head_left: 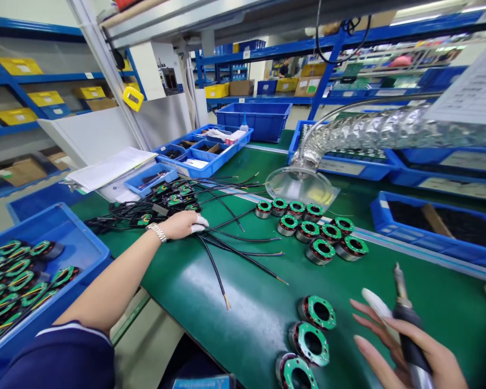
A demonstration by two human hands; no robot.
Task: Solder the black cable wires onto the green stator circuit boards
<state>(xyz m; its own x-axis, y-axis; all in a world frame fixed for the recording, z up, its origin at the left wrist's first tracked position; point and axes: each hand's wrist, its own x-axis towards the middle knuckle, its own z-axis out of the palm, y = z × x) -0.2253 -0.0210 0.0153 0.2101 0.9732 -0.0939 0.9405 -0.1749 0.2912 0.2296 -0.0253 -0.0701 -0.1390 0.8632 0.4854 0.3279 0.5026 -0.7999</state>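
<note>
My left hand (186, 224), with white fingertip covers, is closed on black cables (245, 263) at the edge of a cable pile. Their ends fan out over the green table and show coloured inner wires. Small green boards in black housings (178, 197) lie among the cables behind this hand. At the lower right, my right hand (405, 340) holds a soldering iron (407, 319), its tip pointing up and away. The fingers beside the handle are spread, one in a white cover. Left of them stands a row of three motor stators with green ring boards (311, 343).
Several more stators (308, 229) stand grouped mid-table below a clear fume hood (299, 186) on a foil duct (356, 132). A blue bin (81, 237) of wired stators is at left. Blue trays (210, 170) and a blue box (433, 240) line the back and right.
</note>
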